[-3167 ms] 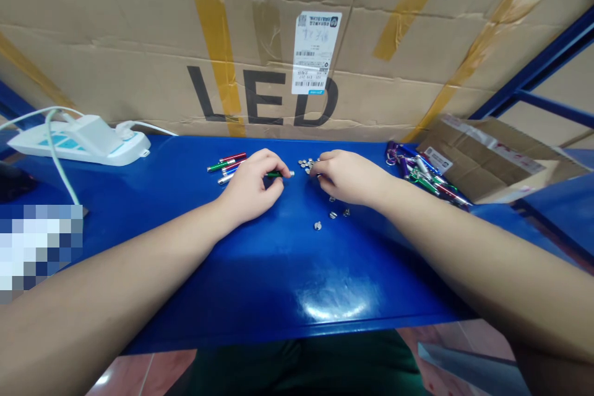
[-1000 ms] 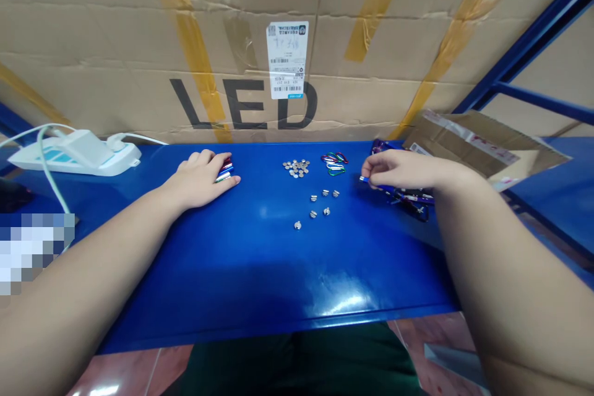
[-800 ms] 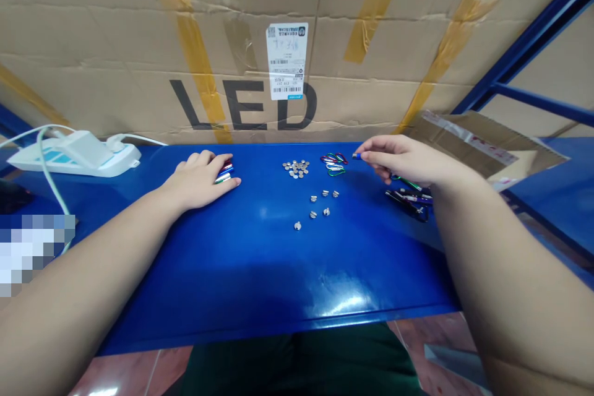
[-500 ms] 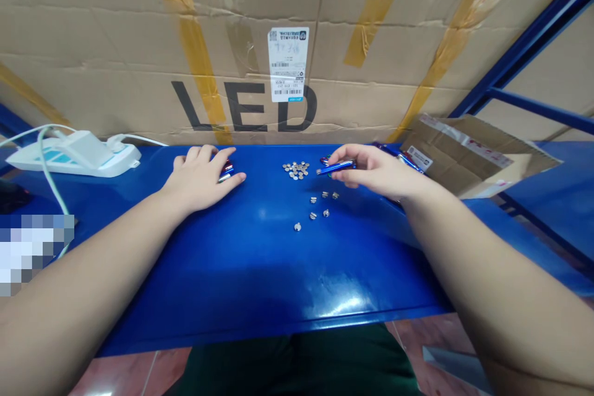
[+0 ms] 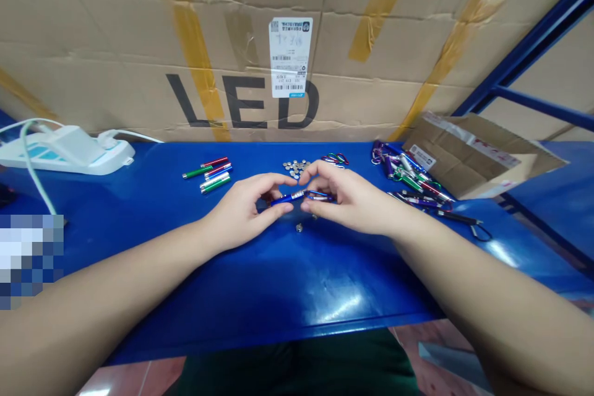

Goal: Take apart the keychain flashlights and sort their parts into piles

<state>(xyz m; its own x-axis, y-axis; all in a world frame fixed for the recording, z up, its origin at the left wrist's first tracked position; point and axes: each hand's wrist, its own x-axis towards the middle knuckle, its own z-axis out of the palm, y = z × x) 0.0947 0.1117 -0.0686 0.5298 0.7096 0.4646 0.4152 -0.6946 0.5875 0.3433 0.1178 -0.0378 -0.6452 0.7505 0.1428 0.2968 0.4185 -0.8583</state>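
While two bare hands meet near the middle of a glossy blue tabletop (image 5: pixel 260 284), a slim blue metallic tube (image 5: pixel 281 200) with a silver band lies between them; take it as the clock's centre. The left hand (image 5: pixel 245 207) is clamped on its left end, thumb in front. The right hand (image 5: pixel 346 201) grips the right end, where a blue loop-shaped clip (image 5: pixel 320 197) is partly covered by fingers. Both index fingers arch clear above.

At twelve o'clock sits a cluster of small silver discs (image 5: pixel 296 167), with coloured metal clips (image 5: pixel 335 159) toward one. A small silver cap (image 5: pixel 299 228) is at six. Short shiny tubes in green, red, blue and silver (image 5: pixel 218 172) lie near ten o'clock; beyond them is a white power strip (image 5: pixel 109 161) with plugs and cables.

Between two and three, a heap of coloured tubes with clips (image 5: pixel 411 180) rests against an open brown cardboard box (image 5: pixel 464 154). Blue metal framing (image 5: pixel 533 99) rises at two. A huge taped carton printed "LED" (image 5: pixel 371 93) walls off the far side at twelve. Pinkish floor tiles (image 5: pixel 158 374) show below the near edge, toward seven.
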